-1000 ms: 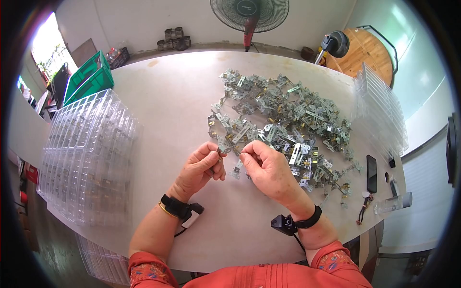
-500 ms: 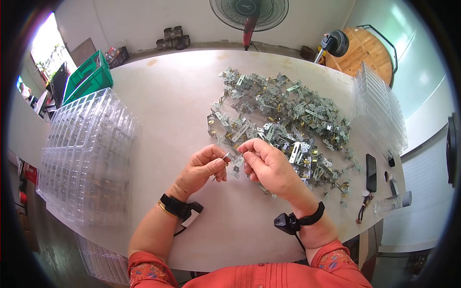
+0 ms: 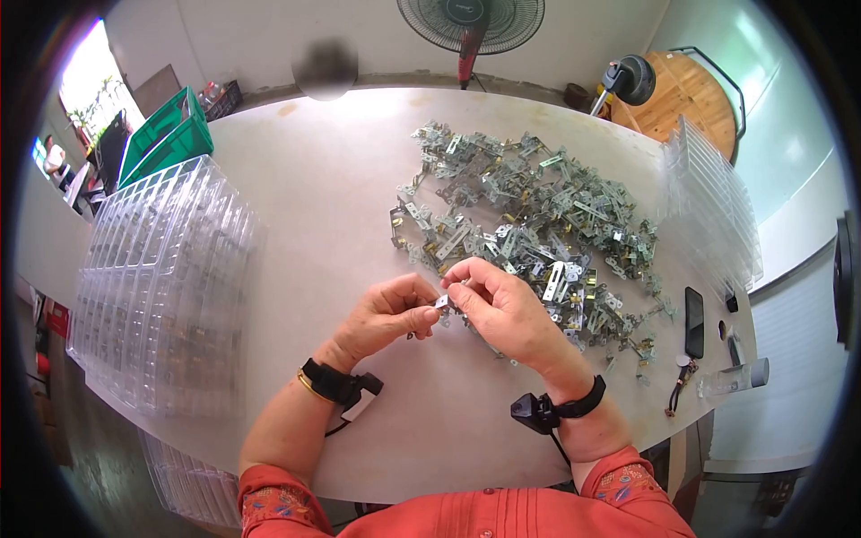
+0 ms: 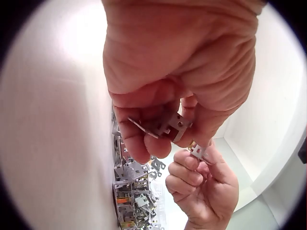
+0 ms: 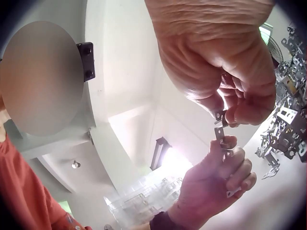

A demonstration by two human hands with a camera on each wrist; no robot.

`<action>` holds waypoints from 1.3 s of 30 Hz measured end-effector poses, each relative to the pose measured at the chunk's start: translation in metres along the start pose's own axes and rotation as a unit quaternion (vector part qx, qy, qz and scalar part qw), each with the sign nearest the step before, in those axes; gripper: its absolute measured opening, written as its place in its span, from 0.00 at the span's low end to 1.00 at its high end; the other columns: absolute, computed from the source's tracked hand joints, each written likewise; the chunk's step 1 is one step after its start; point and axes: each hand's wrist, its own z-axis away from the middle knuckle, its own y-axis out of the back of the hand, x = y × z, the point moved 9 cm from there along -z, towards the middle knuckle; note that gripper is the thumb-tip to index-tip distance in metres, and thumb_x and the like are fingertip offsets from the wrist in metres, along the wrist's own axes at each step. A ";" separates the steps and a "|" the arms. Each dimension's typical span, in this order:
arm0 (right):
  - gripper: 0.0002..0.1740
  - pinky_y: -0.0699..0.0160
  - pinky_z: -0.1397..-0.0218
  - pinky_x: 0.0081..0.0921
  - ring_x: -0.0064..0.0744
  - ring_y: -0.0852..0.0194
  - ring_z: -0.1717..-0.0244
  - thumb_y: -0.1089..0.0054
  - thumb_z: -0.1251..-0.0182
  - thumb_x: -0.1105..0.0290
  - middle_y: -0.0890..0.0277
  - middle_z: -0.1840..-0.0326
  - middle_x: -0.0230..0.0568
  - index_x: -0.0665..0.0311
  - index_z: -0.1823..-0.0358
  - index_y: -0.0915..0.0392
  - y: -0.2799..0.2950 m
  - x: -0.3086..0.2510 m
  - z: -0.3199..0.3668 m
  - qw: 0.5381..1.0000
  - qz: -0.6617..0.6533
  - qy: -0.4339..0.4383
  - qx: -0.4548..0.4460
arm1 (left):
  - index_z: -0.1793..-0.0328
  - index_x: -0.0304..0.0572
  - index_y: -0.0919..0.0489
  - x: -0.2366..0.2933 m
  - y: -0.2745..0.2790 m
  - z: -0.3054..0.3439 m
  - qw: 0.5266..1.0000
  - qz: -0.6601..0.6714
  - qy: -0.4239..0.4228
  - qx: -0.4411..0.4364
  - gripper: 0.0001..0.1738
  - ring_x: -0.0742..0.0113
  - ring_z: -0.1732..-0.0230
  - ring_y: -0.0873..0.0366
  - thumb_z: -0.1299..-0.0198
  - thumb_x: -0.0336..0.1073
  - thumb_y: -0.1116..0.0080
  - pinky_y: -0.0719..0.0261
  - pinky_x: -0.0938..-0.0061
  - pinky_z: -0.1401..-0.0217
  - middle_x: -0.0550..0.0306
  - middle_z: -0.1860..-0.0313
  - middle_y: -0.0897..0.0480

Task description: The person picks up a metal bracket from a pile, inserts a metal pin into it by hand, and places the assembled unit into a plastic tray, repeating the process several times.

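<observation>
Over the table's front half, both hands meet just in front of a heap of small metal brackets [image 3: 538, 215]. My left hand [image 3: 386, 314] pinches a silvery bracket [image 3: 441, 302] between thumb and forefinger. A further metal bracket [image 5: 233, 192] sits under the curled fingers of that hand in the right wrist view. Close beside it, my right hand [image 3: 502, 309] pinches a small holed metal piece [image 5: 220, 115] between thumb and fingertips. In the right wrist view the two pinched pieces are nearly end to end; fingers hide much of both.
Clear plastic trays [image 3: 161, 296] holding small parts are stacked at the left, with more clear trays [image 3: 713, 206] at the right. A green crate [image 3: 166, 139] stands at the back left. A phone [image 3: 693, 323] and a clear bottle [image 3: 735, 378] lie at the right edge.
My left hand has moved right, toward the right hand, and the bracket in its fingertips now shows a flat face. The right hand keeps its pinch and has shifted only slightly.
</observation>
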 end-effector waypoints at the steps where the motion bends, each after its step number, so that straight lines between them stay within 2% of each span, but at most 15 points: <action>1: 0.09 0.28 0.62 0.23 0.22 0.28 0.66 0.42 0.22 0.65 0.25 0.68 0.34 0.63 0.51 0.22 0.002 0.000 -0.002 0.999 0.036 0.035 0.013 | 0.48 0.38 0.22 0.000 -0.001 0.000 1.000 0.000 0.000 0.000 0.12 0.75 0.64 0.20 0.29 0.38 0.36 0.21 0.78 0.60 0.62 0.64 0.18; 3: 0.08 0.27 0.62 0.24 0.24 0.26 0.65 0.40 0.23 0.66 0.25 0.67 0.35 0.63 0.52 0.21 0.002 -0.002 -0.003 0.995 0.072 0.070 0.027 | 0.48 0.39 0.21 -0.002 -0.005 0.001 1.000 -0.028 0.012 -0.007 0.12 0.78 0.64 0.21 0.29 0.37 0.35 0.20 0.78 0.60 0.64 0.64 0.18; 5: 0.06 0.26 0.60 0.25 0.27 0.24 0.65 0.39 0.24 0.69 0.23 0.64 0.36 0.63 0.53 0.20 0.008 -0.020 0.002 0.980 0.046 0.174 0.090 | 0.48 0.39 0.21 -0.002 -0.009 0.000 0.999 -0.041 0.003 -0.011 0.11 0.78 0.64 0.22 0.29 0.36 0.35 0.20 0.79 0.59 0.65 0.64 0.19; 8: 0.05 0.24 0.60 0.25 0.25 0.25 0.64 0.39 0.24 0.72 0.23 0.63 0.36 0.63 0.52 0.20 0.017 -0.028 0.005 0.964 -0.010 0.227 0.139 | 0.48 0.39 0.21 0.003 -0.009 -0.002 0.998 -0.051 -0.025 0.021 0.10 0.79 0.63 0.23 0.29 0.35 0.35 0.21 0.80 0.59 0.66 0.64 0.20; 12: 0.05 0.24 0.60 0.24 0.22 0.25 0.64 0.41 0.22 0.71 0.22 0.64 0.35 0.64 0.51 0.21 0.019 -0.019 0.003 0.985 -0.010 0.138 0.102 | 0.49 0.39 0.22 0.015 0.004 0.002 0.985 -0.102 -0.075 0.118 0.09 0.80 0.63 0.24 0.29 0.34 0.36 0.22 0.81 0.58 0.66 0.64 0.20; 14: 0.06 0.22 0.60 0.22 0.20 0.22 0.63 0.43 0.21 0.70 0.19 0.63 0.34 0.65 0.52 0.22 0.008 -0.006 -0.001 0.994 -0.072 0.068 0.056 | 0.49 0.39 0.22 0.017 0.001 0.002 0.982 -0.111 -0.087 0.127 0.09 0.80 0.64 0.24 0.28 0.34 0.36 0.22 0.82 0.58 0.67 0.64 0.20; 18: 0.06 0.18 0.58 0.22 0.19 0.19 0.63 0.44 0.20 0.71 0.17 0.62 0.34 0.65 0.53 0.22 0.009 -0.009 0.001 0.988 -0.123 0.058 0.070 | 0.46 0.38 0.22 0.021 -0.004 0.004 0.984 -0.106 -0.088 0.115 0.11 0.80 0.60 0.23 0.29 0.34 0.36 0.23 0.82 0.56 0.65 0.60 0.20; 22: 0.06 0.16 0.57 0.22 0.19 0.17 0.63 0.45 0.20 0.71 0.17 0.61 0.34 0.66 0.53 0.22 0.018 -0.013 0.001 0.990 -0.090 0.076 0.083 | 0.41 0.37 0.23 0.032 -0.005 0.004 0.975 -0.142 -0.132 0.108 0.15 0.77 0.54 0.24 0.26 0.39 0.40 0.22 0.77 0.51 0.62 0.53 0.20; 24: 0.06 0.16 0.57 0.22 0.20 0.17 0.64 0.45 0.20 0.71 0.17 0.61 0.34 0.66 0.53 0.22 0.023 -0.014 0.001 0.988 -0.087 0.087 0.090 | 0.36 0.35 0.24 0.024 0.005 0.001 0.988 -0.049 -0.099 0.109 0.21 0.73 0.47 0.24 0.22 0.45 0.46 0.21 0.72 0.47 0.60 0.47 0.21; 25: 0.06 0.16 0.58 0.22 0.20 0.18 0.64 0.45 0.20 0.71 0.17 0.62 0.34 0.66 0.54 0.22 0.025 -0.015 0.001 0.987 -0.090 0.095 0.095 | 0.37 0.35 0.23 0.018 0.010 -0.003 0.988 -0.058 -0.104 0.098 0.23 0.69 0.49 0.21 0.21 0.48 0.51 0.20 0.69 0.46 0.57 0.49 0.18; 28: 0.06 0.17 0.58 0.22 0.19 0.18 0.64 0.45 0.20 0.71 0.17 0.63 0.33 0.66 0.54 0.22 0.030 -0.017 0.001 0.986 -0.085 0.100 0.105 | 0.38 0.34 0.22 0.006 0.002 -0.001 0.997 0.060 -0.035 0.018 0.21 0.66 0.52 0.18 0.22 0.46 0.49 0.20 0.69 0.46 0.55 0.51 0.16; 31: 0.06 0.17 0.59 0.21 0.18 0.18 0.65 0.44 0.21 0.71 0.18 0.65 0.32 0.66 0.54 0.22 0.032 -0.016 0.000 0.987 -0.079 0.093 0.108 | 0.39 0.35 0.21 0.004 -0.005 -0.001 0.998 0.052 -0.009 -0.025 0.20 0.64 0.54 0.17 0.23 0.45 0.47 0.20 0.68 0.46 0.54 0.53 0.15; 36: 0.06 0.18 0.56 0.19 0.18 0.19 0.62 0.44 0.21 0.72 0.19 0.62 0.30 0.66 0.53 0.21 0.035 -0.022 0.002 0.984 -0.055 0.117 0.122 | 0.41 0.37 0.21 0.002 -0.004 -0.003 0.997 0.058 -0.050 -0.004 0.17 0.65 0.53 0.17 0.24 0.43 0.44 0.20 0.67 0.46 0.56 0.53 0.15; 38: 0.06 0.20 0.57 0.18 0.19 0.21 0.63 0.41 0.22 0.73 0.19 0.62 0.31 0.67 0.53 0.19 0.048 -0.051 0.019 0.921 0.134 0.274 0.244 | 0.41 0.37 0.21 0.006 -0.004 -0.003 0.995 0.066 -0.072 0.009 0.16 0.65 0.52 0.17 0.24 0.41 0.43 0.20 0.67 0.46 0.56 0.53 0.15; 39: 0.06 0.20 0.57 0.18 0.19 0.21 0.63 0.41 0.22 0.73 0.19 0.62 0.31 0.67 0.53 0.19 0.049 -0.053 0.020 0.920 0.134 0.273 0.245 | 0.42 0.37 0.21 0.009 -0.002 -0.003 0.994 0.063 -0.090 0.024 0.14 0.65 0.52 0.17 0.24 0.39 0.43 0.19 0.66 0.45 0.56 0.52 0.15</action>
